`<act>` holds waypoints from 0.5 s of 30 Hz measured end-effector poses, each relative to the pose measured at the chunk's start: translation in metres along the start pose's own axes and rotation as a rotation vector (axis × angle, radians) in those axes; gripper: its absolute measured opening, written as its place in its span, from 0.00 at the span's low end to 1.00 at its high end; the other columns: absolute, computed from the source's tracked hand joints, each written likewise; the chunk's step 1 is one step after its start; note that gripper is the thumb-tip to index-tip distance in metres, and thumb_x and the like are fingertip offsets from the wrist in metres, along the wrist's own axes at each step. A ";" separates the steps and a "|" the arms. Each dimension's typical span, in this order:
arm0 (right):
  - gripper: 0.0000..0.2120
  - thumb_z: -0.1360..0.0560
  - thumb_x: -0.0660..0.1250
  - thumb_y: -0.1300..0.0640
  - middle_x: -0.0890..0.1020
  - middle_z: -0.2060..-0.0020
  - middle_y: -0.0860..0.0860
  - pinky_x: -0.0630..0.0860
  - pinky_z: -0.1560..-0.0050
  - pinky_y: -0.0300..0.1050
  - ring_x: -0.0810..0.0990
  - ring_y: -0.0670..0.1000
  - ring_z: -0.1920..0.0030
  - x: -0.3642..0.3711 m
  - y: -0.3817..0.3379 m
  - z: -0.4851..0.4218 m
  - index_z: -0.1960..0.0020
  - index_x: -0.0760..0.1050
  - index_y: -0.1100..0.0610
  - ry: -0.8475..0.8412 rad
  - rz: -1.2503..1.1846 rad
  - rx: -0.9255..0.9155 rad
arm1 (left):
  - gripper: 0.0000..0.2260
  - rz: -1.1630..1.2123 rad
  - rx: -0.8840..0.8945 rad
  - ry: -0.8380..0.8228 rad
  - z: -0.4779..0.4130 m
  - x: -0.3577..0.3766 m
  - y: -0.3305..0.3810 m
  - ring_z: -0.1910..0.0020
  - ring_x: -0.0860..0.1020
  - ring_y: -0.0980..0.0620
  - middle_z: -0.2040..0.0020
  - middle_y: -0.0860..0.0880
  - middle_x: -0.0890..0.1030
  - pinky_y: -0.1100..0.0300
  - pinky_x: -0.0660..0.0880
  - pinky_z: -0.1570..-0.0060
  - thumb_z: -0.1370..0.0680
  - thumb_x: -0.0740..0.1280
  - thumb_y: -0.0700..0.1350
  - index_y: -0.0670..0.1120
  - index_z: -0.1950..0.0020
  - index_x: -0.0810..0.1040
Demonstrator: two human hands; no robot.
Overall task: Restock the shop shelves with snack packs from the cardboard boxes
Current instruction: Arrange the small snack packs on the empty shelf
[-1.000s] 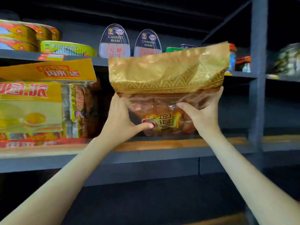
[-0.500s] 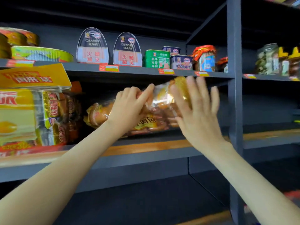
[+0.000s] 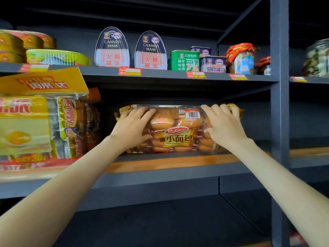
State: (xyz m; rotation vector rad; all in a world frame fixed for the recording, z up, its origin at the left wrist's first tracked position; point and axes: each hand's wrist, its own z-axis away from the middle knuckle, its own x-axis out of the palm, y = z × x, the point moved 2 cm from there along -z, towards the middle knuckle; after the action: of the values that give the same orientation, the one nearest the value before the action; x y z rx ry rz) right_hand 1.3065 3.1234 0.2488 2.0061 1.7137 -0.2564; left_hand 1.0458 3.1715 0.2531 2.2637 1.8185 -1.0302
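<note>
Head view: the clear-and-gold plastic pack of small bread rolls [image 3: 179, 130] lies lengthwise on the wooden-topped middle shelf [image 3: 170, 162], label facing out, well right of the stacked yellow cake packs [image 3: 42, 125] and left of the grey steel upright [image 3: 279, 122]. Left hand [image 3: 132, 130] presses flat on the pack's left front, fingers spread and nearly straight; no curl round the film visible. Right hand [image 3: 225, 126] lies over the upper right corner, fingertips bent over the top seam [image 3: 233, 108]; its grip reads as a light hold on the pack edge, not a pinch. Judgement: step in hand is seating and squaring the pack. To do it well, push evenly with both palms so the pack slides back without skewing, keep the base flat on the board, avoid crushing the rolls, leave the printed label frontal. The canned ham tins [image 3: 130, 50] on the upper shelf [image 3: 160, 74] are clear of the motion. Against the frame half a second back: the pack was tilted, its right end raised between open hands; now it sits level and settled, label readable, hands lower and in contact on both ends.
</note>
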 end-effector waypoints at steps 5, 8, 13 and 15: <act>0.45 0.29 0.72 0.49 0.58 0.26 0.57 0.53 0.28 0.57 0.58 0.58 0.27 0.004 -0.010 -0.005 0.22 0.49 0.53 -0.114 0.137 -0.099 | 0.43 -0.235 0.093 0.015 0.006 0.000 0.002 0.30 0.65 0.39 0.24 0.40 0.61 0.42 0.60 0.33 0.32 0.73 0.59 0.49 0.22 0.59; 0.40 0.31 0.74 0.51 0.67 0.30 0.57 0.54 0.28 0.56 0.63 0.57 0.29 0.007 -0.014 0.000 0.26 0.56 0.54 -0.113 0.092 -0.130 | 0.41 -0.245 0.072 -0.017 0.011 0.002 0.008 0.33 0.68 0.41 0.30 0.42 0.68 0.46 0.60 0.33 0.29 0.70 0.60 0.47 0.23 0.56; 0.35 0.32 0.74 0.58 0.75 0.43 0.57 0.70 0.43 0.53 0.74 0.58 0.44 -0.010 -0.009 0.020 0.30 0.61 0.57 0.014 -0.042 -0.060 | 0.35 -0.169 0.016 0.224 0.025 -0.026 0.019 0.50 0.76 0.36 0.47 0.37 0.77 0.46 0.70 0.49 0.35 0.77 0.48 0.35 0.34 0.70; 0.38 0.35 0.76 0.60 0.75 0.45 0.59 0.71 0.46 0.55 0.74 0.60 0.47 -0.021 -0.006 0.032 0.30 0.63 0.58 0.115 -0.019 -0.056 | 0.28 -0.117 0.035 0.416 0.038 -0.035 0.026 0.52 0.75 0.35 0.48 0.36 0.76 0.47 0.66 0.50 0.32 0.74 0.43 0.34 0.37 0.71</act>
State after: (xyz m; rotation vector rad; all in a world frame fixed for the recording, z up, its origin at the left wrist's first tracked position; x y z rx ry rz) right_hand 1.3020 3.0907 0.2288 1.9988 1.7904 -0.1001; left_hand 1.0484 3.1176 0.2328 2.5719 2.1161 -0.6388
